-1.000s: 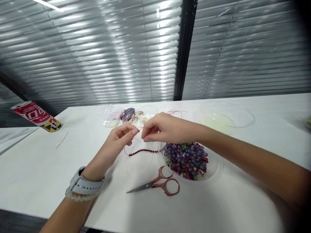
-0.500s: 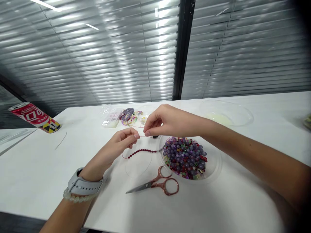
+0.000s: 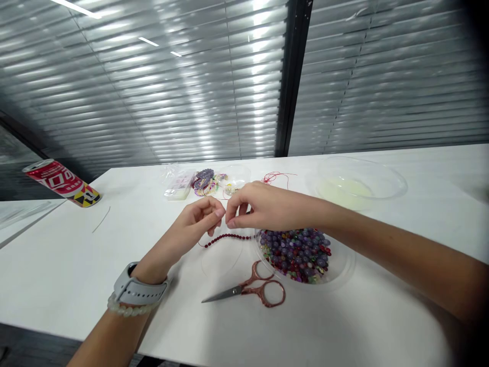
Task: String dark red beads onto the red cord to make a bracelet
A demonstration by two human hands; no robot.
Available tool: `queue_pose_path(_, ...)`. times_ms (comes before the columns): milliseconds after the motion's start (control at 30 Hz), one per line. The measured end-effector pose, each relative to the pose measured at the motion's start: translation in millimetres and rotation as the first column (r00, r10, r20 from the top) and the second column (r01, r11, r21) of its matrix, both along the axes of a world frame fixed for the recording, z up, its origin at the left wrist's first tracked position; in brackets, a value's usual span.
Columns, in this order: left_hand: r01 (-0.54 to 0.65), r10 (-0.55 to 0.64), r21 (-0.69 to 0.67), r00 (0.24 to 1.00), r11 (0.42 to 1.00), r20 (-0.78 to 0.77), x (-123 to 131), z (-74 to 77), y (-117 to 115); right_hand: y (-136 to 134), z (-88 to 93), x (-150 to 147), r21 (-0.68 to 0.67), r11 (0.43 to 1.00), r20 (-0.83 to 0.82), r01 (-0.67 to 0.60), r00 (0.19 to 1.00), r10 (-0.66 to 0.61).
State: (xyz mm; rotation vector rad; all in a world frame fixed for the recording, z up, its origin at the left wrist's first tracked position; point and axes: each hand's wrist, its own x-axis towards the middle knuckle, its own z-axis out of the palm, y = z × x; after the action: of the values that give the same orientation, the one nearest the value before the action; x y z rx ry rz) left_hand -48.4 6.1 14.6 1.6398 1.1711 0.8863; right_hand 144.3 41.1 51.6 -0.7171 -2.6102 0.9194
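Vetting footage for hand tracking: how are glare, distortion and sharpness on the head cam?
Head view: bright streaky glare across the grey slatted window blinds, well above the work; wide-angle bowing bends the long white table; the top-right corner darkens. The left hand and right hand look fairly sharp, without heavy blur, but the thin red thread is hard to resolve.
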Motion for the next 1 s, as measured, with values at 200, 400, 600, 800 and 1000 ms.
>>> queue_pose_path(200,-0.15,0.15,0.0,0.988,0.989,0.027,0,-2.8,4,3,4.1,2,0.003,0.996,-0.059,0.091,0.994,-0.09)
queue_pose_path(400,-0.219,0.219,0.004,0.976,0.976,0.005,-2,-5.2,7,8,6.3,5,0.012,0.989,-0.097,0.148,0.985,-0.146)
queue_pose_path(600,-0.098,0.097,0.186,0.995,0.978,0.019,-2,-2.7,1,3,10.5,7,0.027,0.999,-0.097,0.044,0.994,-0.041)
queue_pose_path(800,0.185,-0.195,0.091,0.974,0.979,0.118,1,-8.3,-1,-6,7.4,1,0.113,0.991,-0.058,-0.07,0.995,0.076)
queue_pose_path(1000,0.115,-0.118,0.036,0.987,0.993,0.109,1,-9.4,1,-5,4.3,1,0.15,0.987,-0.052,-0.056,0.997,0.065)
